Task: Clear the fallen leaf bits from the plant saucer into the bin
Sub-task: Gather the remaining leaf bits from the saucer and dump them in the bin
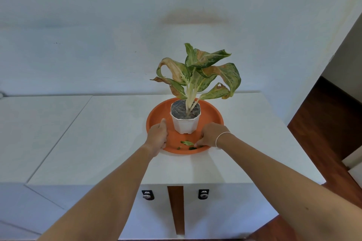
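Orange saucer (pixel 211 112) sits on white surface (pixel 109 135) w/ white pot (pixel 185 123) upright in its middle; leaf bits (pixel 187 143) lie at the near rim, largest one's long axis approx left-right. Left hand (pixel 157 136) clamps near-left rim, thumb up inside. Right hand (pixel 212 136) fingers curl down at the bits, tips hidden, so can't tell if pinching any.

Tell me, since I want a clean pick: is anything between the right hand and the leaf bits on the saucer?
Nothing visible. The right hand has its fingertips down among the leaf bits on the orange saucer; the white pot stands behind them. No bin is in view.
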Available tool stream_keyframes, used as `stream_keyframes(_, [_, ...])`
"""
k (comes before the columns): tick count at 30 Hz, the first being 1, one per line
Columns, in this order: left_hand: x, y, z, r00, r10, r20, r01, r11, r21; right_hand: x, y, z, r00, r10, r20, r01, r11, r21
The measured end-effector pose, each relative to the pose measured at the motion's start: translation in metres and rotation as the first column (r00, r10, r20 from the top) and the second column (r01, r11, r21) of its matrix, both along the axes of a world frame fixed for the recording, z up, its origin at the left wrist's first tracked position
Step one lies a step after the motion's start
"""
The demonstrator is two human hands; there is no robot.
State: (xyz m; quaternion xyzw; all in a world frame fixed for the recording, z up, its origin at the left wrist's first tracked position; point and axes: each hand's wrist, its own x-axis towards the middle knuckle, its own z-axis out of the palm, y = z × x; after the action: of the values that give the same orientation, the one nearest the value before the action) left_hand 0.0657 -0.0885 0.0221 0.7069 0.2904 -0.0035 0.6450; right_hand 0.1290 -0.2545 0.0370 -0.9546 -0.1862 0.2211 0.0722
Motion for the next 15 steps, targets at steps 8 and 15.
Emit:
stream_keyframes(8, [0.005,0.005,-0.003,0.995,-0.093,-0.029,0.096,0.987,0.131,-0.017,0.008,0.012,0.999,-0.039,-0.009,0.039,0.999,-0.011])
stream_keyframes(15, [0.005,0.003,-0.005,0.901,-0.41,-0.141,0.401,0.664,0.631,-0.002,0.018,-0.008,0.99,-0.097,-0.1,0.103,0.994,0.048])
